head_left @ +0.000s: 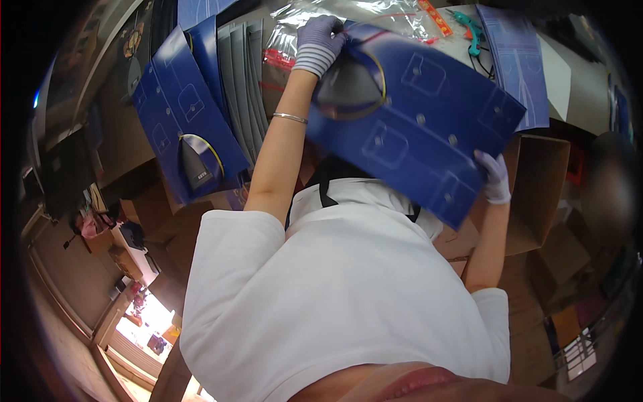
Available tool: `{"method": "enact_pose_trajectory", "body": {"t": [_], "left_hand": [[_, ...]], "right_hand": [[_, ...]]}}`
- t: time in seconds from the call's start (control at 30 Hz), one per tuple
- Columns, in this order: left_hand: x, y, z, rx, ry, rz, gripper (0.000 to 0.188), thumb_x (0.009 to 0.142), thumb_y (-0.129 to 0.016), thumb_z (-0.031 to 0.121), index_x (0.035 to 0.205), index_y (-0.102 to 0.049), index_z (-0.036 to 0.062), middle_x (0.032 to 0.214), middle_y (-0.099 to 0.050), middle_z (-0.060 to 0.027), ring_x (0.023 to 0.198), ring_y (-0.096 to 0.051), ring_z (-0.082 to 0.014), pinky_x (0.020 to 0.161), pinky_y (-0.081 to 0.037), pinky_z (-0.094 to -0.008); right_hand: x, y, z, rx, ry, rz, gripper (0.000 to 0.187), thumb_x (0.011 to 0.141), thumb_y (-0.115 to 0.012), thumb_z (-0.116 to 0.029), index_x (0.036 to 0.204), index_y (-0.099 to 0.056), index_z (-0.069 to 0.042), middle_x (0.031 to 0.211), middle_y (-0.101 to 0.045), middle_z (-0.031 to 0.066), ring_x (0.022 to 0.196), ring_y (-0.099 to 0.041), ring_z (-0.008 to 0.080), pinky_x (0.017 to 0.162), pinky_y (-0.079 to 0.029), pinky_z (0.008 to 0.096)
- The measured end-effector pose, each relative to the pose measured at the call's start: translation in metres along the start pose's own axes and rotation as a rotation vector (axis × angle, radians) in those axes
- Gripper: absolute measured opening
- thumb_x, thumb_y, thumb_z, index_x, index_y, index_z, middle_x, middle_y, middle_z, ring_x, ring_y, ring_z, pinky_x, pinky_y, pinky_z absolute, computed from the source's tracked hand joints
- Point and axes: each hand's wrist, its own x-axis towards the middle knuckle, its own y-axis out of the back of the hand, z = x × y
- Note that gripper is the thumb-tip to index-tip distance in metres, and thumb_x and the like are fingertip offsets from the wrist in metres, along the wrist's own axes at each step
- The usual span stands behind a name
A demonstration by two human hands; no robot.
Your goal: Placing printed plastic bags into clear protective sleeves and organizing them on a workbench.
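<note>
My left hand [321,45], in a lilac knit glove with a striped cuff, is closed on the upper left edge of a flat blue printed card piece [429,114]. Pockets, buttons and stitch lines are printed on it like a denim shirt, and a dark rounded shape with a yellow rim marks its left end. At the lower right edge, my gloved right hand [494,177] grips the same piece, its thumb in front and the other fingers partly hidden. The piece hangs tilted in front of my chest, above the work surface.
A matching blue printed piece [191,110] lies at the left beside a row of grey folded sheets [242,80]. Clear plastic wrap [395,20] is at the back, near a teal glue gun [471,32]. Another blue piece [516,67] lies right, above an open cardboard box [536,194].
</note>
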Motion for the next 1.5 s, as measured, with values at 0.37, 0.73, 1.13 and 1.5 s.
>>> {"method": "enact_pose_trajectory", "body": {"t": [0.37,0.73,1.13,1.5], "left_hand": [[-0.078,-0.007,-0.044,0.283,0.386,0.088,0.019,0.068,-0.061,0.022,0.083,-0.062,0.0098,0.082,-0.059,-0.0082,0.089,-0.052,-0.0266,0.080,-0.039,-0.0402],[-0.070,-0.022,-0.026,0.277,0.321,0.024,0.041,0.062,-0.067,0.034,0.095,-0.059,0.0113,0.105,-0.053,-0.0086,0.107,-0.043,-0.0268,0.094,-0.028,-0.0445],[-0.062,-0.017,-0.018,0.268,0.148,0.232,0.027,0.063,-0.063,0.026,0.087,-0.062,0.0129,0.105,-0.054,-0.0077,0.104,-0.044,-0.0274,0.092,-0.027,-0.0463],[-0.056,0.008,-0.015,0.198,0.146,0.326,0.026,0.063,-0.065,0.025,0.086,-0.061,0.0129,0.107,-0.052,-0.0081,0.106,-0.042,-0.0283,0.091,-0.028,-0.0459]], "right_hand": [[0.021,-0.050,0.002,1.061,-0.807,0.307,0.039,0.071,-0.066,-0.013,0.105,-0.053,0.000,0.090,-0.057,0.0067,0.077,-0.057,0.0155,0.069,-0.047,0.0247],[0.016,-0.048,0.000,1.017,-0.790,0.302,0.045,0.071,-0.066,-0.010,0.111,-0.048,0.001,0.094,-0.057,0.0078,0.080,-0.057,0.0170,0.071,-0.049,0.0277],[0.014,-0.047,-0.009,1.046,-0.768,0.348,0.040,0.074,-0.066,-0.013,0.108,-0.049,0.002,0.095,-0.056,0.0098,0.084,-0.057,0.0183,0.075,-0.048,0.0293],[0.008,-0.054,0.010,1.095,-0.812,0.378,0.044,0.071,-0.067,-0.012,0.108,-0.049,0.003,0.095,-0.056,0.0096,0.084,-0.057,0.0192,0.075,-0.047,0.0289]]}}
